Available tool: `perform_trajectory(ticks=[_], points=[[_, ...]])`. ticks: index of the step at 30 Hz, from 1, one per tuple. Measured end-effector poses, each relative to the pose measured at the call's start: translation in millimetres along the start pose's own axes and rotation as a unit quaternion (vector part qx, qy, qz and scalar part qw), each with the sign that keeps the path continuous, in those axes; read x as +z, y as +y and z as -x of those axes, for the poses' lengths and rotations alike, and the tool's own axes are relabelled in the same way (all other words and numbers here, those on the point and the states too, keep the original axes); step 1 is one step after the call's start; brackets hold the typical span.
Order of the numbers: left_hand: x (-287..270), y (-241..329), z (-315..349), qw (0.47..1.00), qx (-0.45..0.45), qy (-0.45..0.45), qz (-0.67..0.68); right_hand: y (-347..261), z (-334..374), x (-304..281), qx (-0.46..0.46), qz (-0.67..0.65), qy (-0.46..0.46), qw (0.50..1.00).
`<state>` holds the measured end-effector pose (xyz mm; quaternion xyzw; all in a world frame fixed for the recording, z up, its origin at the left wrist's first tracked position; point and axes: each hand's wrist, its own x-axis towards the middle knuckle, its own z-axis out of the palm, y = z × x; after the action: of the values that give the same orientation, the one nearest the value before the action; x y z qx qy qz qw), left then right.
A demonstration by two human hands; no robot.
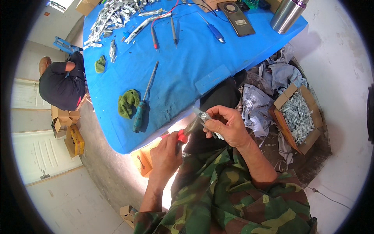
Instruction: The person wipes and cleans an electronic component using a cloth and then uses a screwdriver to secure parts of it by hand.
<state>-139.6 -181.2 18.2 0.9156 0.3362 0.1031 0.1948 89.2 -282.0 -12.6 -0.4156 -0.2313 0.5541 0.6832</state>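
Note:
My left hand (165, 154) is wrapped round a tool with a red and black handle (182, 136). Its front part, a blurred greyish strip, points toward my right hand; I cannot tell its kind. Between thumb and fingers, my right hand (230, 125) pinches a small silvery piece with a clear end (203, 115). Both hands are over my lap, just off the table's near edge. On the blue-covered table (179, 78) lie a teal-handled screwdriver (139, 117) and, touching or close beside it, a crumpled green cloth (126, 104).
Silvery pieces (113, 21) are heaped at the table's far left. Red and black probes (154, 39), a blue screwdriver (216, 33), a phone (236, 18) and a steel flask (286, 17) lie or stand farther back. At right, an open carton (298, 117) holds silvery pieces. Someone (62, 84) sits left.

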Motion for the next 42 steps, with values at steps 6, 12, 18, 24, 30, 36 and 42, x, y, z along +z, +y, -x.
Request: perform_trajectory(ticks=[6, 12, 18, 24, 30, 36, 42], points=[[-10.6, 0.7, -2.4, 1.000, 0.013, -0.015, 0.023, -0.1, -1.9, -5.1, 0.029, -0.113, -0.037, 0.993], [-15.8, 18.4, -2.8, 0.998, -0.053, -0.043, -0.010, 4.5, -6.3, 4.7, 0.000, 0.072, 0.059, 0.996], [-14.1, 26.6, -6.0, 0.996, -0.057, -0.030, -0.065, 6.2, 0.0, 6.4, -0.124, 0.338, 0.155, 0.920], [-8.0, 23.5, -7.1, 0.995, -0.046, -0.041, -0.077, 10.1, -0.3, 1.6, -0.196, 0.411, 0.162, 0.876], [-10.8, 12.6, -11.2, 0.998, 0.005, -0.015, -0.068, 9.8, 1.0, -5.7, -0.056, 0.182, 0.110, 0.975], [-22.2, 3.1, -14.1, 0.998, 0.012, -0.033, -0.048, 11.9, -0.4, -16.0, -0.013, 0.084, 0.043, 0.995], [-26.6, -1.1, -18.4, 0.998, 0.039, -0.043, -0.032, 17.9, 1.3, -23.3, 0.033, -0.071, 0.010, 0.997]])
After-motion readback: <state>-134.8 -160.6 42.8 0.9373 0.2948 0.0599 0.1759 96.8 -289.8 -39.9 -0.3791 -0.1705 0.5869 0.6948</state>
